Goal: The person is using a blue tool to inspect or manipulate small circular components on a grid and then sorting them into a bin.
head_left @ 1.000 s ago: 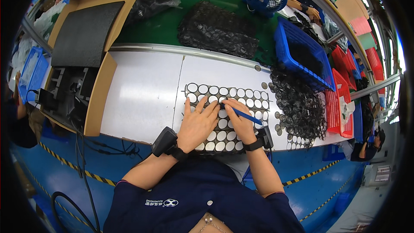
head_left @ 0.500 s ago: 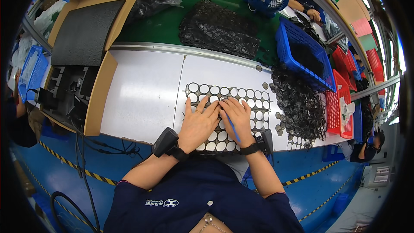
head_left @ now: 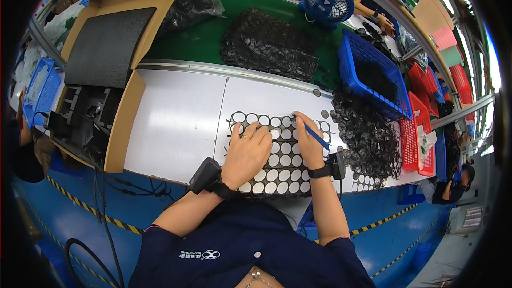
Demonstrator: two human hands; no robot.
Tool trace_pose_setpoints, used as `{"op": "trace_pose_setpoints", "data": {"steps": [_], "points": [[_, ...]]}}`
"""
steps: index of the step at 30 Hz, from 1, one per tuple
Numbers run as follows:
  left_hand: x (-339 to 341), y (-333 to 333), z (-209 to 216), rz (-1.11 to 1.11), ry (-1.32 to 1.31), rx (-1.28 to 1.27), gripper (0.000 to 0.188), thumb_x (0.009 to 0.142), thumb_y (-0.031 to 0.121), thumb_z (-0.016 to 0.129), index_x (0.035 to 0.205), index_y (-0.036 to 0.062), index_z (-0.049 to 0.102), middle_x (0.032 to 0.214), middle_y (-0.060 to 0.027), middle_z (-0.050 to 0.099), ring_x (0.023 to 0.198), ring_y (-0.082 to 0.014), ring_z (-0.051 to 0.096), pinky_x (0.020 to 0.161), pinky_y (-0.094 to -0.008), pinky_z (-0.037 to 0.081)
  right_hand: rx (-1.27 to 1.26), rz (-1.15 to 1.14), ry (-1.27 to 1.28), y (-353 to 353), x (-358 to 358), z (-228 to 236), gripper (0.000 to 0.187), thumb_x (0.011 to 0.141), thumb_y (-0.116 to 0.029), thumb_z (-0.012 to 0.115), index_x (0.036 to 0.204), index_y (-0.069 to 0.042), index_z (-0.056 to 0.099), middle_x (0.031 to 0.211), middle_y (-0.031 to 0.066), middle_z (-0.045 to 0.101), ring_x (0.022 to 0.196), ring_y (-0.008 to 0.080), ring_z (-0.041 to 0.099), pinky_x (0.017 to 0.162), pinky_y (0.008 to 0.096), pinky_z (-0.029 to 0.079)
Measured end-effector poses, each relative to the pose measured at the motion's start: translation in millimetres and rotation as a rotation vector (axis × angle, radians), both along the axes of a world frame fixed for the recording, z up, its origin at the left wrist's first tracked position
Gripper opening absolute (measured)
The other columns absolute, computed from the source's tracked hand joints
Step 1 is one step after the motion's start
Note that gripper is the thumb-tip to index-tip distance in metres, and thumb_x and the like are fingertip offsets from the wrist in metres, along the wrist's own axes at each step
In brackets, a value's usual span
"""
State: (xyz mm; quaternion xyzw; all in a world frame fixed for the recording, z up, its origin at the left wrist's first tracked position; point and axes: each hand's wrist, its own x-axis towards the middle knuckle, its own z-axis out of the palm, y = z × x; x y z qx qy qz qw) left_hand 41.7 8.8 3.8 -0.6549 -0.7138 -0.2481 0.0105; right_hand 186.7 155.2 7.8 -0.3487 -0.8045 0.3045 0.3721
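Observation:
A dark sheet with rows of round white discs (head_left: 286, 160) lies on the white table in front of me. My left hand (head_left: 248, 152) rests flat on its left part, fingers stretched out and a ring on one of them. At the sheet's far right part, my right hand (head_left: 309, 138) pinches a slim blue stick-shaped tool (head_left: 318, 137). A small dark piece shows by its fingertips over the discs; its kind is too small to make out. Both wrists wear black straps with boxy devices. My left hand hides several discs.
A heap of black round parts (head_left: 365, 133) lies right of the sheet, beside a blue basket (head_left: 376, 74) and red baskets (head_left: 421, 141). Black parts (head_left: 269, 45) cover some of the green mat. A blue fan (head_left: 328, 2) stands behind. An open carton (head_left: 125, 122) is at left.
My right hand has moved right, away from my left hand, and has turned with the blue tool, uncovering discs between them. My left hand has stayed nearly in place.

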Motion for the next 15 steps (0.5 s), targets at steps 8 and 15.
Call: {"op": "trace_pose_setpoints", "data": {"steps": [8, 15], "points": [[-4, 6, -13, 0.005, 0.093, 0.018, 0.040, 0.094, 0.026, 0.064, 0.130, 0.0067, 0.063, 0.138, -0.0046, 0.059, 0.134, -0.0298, 0.048, 0.108, -0.0622, 0.036, -0.207, 0.158, 0.015, -19, -7, -14, 0.025, 0.100, -0.019, 0.061, 0.113, -0.001, 0.072, 0.110, 0.0168, 0.072, 0.110, 0.0303, 0.065, 0.097, 0.0383, 0.049], [-4, 5, -15, 0.002, 0.092, 0.009, 0.040, 0.096, 0.027, 0.062, 0.130, 0.0071, 0.063, 0.140, -0.0049, 0.058, 0.135, -0.0302, 0.048, 0.108, -0.0654, 0.033, -0.193, 0.188, 0.009, -19, -13, -11, 0.024, 0.099, -0.018, 0.061, 0.110, 0.001, 0.073, 0.108, 0.0160, 0.073, 0.106, 0.0308, 0.066, 0.096, 0.0397, 0.048]]}}
